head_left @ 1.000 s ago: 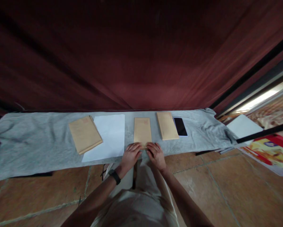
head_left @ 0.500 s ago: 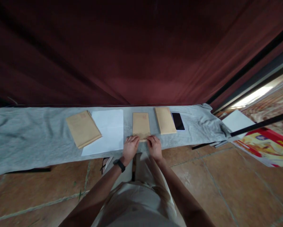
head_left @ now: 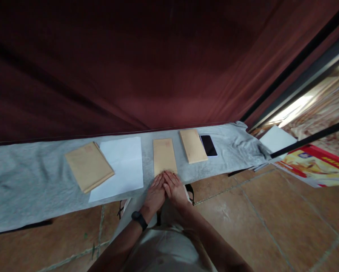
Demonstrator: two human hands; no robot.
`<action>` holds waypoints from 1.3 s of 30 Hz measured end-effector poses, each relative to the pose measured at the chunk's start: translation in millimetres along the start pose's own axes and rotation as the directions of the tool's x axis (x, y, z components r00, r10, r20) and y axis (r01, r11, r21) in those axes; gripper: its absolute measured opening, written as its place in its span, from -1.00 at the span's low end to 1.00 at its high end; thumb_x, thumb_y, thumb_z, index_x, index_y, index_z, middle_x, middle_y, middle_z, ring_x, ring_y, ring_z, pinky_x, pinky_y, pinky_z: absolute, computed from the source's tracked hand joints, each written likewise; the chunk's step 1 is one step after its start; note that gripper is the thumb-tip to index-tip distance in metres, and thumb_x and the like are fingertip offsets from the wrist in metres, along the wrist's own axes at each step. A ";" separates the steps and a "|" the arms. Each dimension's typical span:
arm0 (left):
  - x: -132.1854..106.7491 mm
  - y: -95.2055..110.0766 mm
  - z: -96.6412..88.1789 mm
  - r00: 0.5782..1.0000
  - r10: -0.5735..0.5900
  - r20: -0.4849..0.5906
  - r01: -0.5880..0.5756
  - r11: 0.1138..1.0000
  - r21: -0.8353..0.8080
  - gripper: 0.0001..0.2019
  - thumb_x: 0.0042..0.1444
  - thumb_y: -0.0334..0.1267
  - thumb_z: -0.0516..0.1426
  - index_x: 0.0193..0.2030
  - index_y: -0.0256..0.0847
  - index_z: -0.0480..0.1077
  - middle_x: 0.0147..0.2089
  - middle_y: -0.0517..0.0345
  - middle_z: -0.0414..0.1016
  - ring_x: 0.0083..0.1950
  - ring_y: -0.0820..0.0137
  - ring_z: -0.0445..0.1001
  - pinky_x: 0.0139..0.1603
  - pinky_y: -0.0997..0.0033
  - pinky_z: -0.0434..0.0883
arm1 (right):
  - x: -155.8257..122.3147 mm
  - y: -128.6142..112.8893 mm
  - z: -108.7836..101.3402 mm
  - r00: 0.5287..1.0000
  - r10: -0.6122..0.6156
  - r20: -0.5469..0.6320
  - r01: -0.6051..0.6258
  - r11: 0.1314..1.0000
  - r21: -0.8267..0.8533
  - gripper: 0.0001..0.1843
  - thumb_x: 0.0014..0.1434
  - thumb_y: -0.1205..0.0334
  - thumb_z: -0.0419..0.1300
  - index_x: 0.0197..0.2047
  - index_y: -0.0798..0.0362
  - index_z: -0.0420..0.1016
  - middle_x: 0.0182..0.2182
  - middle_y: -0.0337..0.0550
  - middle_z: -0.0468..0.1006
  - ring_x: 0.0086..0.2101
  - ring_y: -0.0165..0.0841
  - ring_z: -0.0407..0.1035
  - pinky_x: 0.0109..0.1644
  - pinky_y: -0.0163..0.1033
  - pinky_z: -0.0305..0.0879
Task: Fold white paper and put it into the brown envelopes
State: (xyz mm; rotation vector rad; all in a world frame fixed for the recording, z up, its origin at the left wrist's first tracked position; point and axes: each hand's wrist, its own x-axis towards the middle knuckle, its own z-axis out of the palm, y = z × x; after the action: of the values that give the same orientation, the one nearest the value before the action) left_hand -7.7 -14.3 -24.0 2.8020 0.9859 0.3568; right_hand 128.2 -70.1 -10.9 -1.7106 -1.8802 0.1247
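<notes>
Middle envelope (head_left: 164,156) points lengthwise toward the curtain (head_left: 158,83)

Matt brown paper, smooth across its face, forms the central envelope (head_left: 164,155), the stacked envelopes (head_left: 88,166) at left and the thick envelope (head_left: 193,146) at right, with a plain sheet (head_left: 124,162) of smooth, unglossed white paper among them. Beneath lies soft grey cloth (head_left: 25,177), wrinkled at its ends; a phone (head_left: 208,146) shows a glossy, glass-like dark screen. Dull dark-red fabric (head_left: 158,75) hangs behind, above matt, mottled floor tiles (head_left: 234,219).
</notes>
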 end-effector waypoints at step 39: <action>80.2 -19.1 -52.6 0.823 -0.557 0.114 0.397 0.419 -0.817 -0.77 -0.04 -0.30 0.14 -0.20 -0.20 0.45 -0.27 0.09 0.62 -0.26 0.31 0.57 -0.25 0.39 0.47 | 38.5 -17.6 -15.9 0.943 0.330 0.035 -0.307 0.910 -0.279 -0.77 0.34 0.29 0.11 0.00 0.15 0.48 -0.10 0.12 0.57 -0.14 -0.12 0.47 -0.08 -0.06 0.45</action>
State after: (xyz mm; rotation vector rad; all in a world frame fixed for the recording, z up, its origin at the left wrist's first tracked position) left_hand 27.3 54.3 36.2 1.5615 1.1955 0.7527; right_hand 120.2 -42.1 23.7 -2.2262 -1.7201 0.0677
